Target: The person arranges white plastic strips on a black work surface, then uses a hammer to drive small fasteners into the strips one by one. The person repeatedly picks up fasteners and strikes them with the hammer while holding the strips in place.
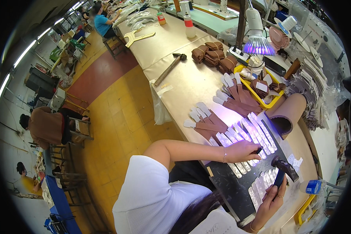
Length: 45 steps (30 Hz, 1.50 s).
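Observation:
My right hand (pixel 270 204) grips the dark handle of a hammer (pixel 286 168), its metal head raised beside the black board (pixel 226 187). Over the board, my left hand (pixel 241 151) is closed in a pinch on a small dark piece (pixel 258 149) whose kind I cannot make out. Under and around that hand lie several pale, shiny strips (pixel 257 132) in a row, lit violet-white. A second row of silvery strips (pixel 260 187) lies between my hands. Past the left hand, brown strips with pale rounded ends (pixel 210 119) are fanned out on the table.
A lamp (pixel 257 35) hangs over the bench. Near it stand a yellow tray (pixel 267 104), a brown roll (pixel 290 113) and bundled brown pieces (pixel 212 54). Another hammer (pixel 170 69) lies farther up the table (pixel 167 46). A bottle (pixel 312 187) lies at right. Other people sit at left.

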{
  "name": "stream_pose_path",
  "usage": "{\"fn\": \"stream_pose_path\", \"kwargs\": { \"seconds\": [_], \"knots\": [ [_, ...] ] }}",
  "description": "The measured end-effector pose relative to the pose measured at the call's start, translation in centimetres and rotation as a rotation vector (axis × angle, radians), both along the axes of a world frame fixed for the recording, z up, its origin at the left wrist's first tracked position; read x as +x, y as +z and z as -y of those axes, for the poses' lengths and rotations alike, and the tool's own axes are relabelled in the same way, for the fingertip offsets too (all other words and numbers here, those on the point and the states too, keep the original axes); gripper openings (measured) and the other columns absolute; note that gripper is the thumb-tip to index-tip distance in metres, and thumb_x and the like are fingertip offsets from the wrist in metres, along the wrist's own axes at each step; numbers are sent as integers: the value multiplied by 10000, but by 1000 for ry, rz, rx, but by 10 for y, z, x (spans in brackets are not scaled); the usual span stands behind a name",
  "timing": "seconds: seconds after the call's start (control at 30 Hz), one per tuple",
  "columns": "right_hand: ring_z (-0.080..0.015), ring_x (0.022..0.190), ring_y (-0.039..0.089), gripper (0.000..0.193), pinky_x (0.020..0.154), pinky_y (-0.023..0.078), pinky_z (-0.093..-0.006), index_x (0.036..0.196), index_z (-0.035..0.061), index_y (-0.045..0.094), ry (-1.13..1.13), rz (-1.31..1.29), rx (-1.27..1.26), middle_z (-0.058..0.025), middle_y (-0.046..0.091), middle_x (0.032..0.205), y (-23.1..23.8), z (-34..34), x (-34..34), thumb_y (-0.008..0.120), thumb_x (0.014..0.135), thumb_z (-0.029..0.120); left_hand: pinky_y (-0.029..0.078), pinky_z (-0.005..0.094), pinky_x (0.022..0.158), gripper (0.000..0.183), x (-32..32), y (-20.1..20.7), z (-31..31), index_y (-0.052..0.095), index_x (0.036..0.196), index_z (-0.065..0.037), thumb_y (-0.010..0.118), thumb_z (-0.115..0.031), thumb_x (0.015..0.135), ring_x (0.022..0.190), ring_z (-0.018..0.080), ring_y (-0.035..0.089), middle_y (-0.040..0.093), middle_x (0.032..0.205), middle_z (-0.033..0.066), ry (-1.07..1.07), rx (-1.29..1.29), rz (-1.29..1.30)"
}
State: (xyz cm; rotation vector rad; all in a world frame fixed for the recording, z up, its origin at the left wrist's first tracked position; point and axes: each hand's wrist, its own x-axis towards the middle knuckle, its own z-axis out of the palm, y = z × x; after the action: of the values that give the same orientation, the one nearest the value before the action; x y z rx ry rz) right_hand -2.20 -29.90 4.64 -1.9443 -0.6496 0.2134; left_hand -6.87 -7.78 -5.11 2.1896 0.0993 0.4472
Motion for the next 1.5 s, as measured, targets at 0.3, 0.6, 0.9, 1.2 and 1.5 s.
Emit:
{"fn": "stream_pose_path", "kwargs": {
  "seconds": [0.3, 0.6, 0.9, 1.2, 1.5],
  "knots": [
    [-21, 534, 357, 412, 455, 256, -184, 1396, 53, 435, 31, -11, 1, 28, 456, 678, -3, 0, -1, 454, 1005, 184, 491, 409, 641, 349, -4, 8, 1, 592, 965, -18, 648, -350, 875, 727, 359, 628, 630, 776, 169, -28, -92, -51],
    [-25, 517, 357, 417, 446, 257, -187, 1397, 51, 436, 42, -17, 30, 21, 449, 666, -5, 1, 0, 452, 1008, 202, 494, 346, 658, 271, -6, 20, -2, 601, 951, -24, 661, -278, 880, 722, 243, 660, 657, 769, 114, -54, -419, -62],
    [-26, 507, 357, 419, 441, 263, -182, 1401, 48, 421, 72, -48, 74, 17, 450, 664, -13, 5, 5, 446, 1008, 190, 512, 269, 609, 265, -10, 30, 2, 590, 915, -10, 668, -261, 888, 624, 128, 635, 643, 723, 84, -83, -524, -211],
    [-21, 508, 359, 423, 445, 260, -166, 1401, 51, 415, 47, -97, 108, 17, 464, 681, -9, 7, 15, 449, 1008, 201, 514, 252, 571, 255, -6, 35, -4, 572, 916, -7, 652, -249, 903, 594, 103, 622, 617, 699, 51, -136, -657, -244],
    [-21, 503, 358, 436, 440, 256, -165, 1403, 42, 404, 99, -117, 154, 13, 461, 672, -8, -1, 14, 450, 1010, 223, 502, 257, 575, 246, 4, 44, -7, 569, 912, 1, 626, -239, 921, 611, 104, 610, 611, 690, 48, -127, -646, -217]
  ]
}}
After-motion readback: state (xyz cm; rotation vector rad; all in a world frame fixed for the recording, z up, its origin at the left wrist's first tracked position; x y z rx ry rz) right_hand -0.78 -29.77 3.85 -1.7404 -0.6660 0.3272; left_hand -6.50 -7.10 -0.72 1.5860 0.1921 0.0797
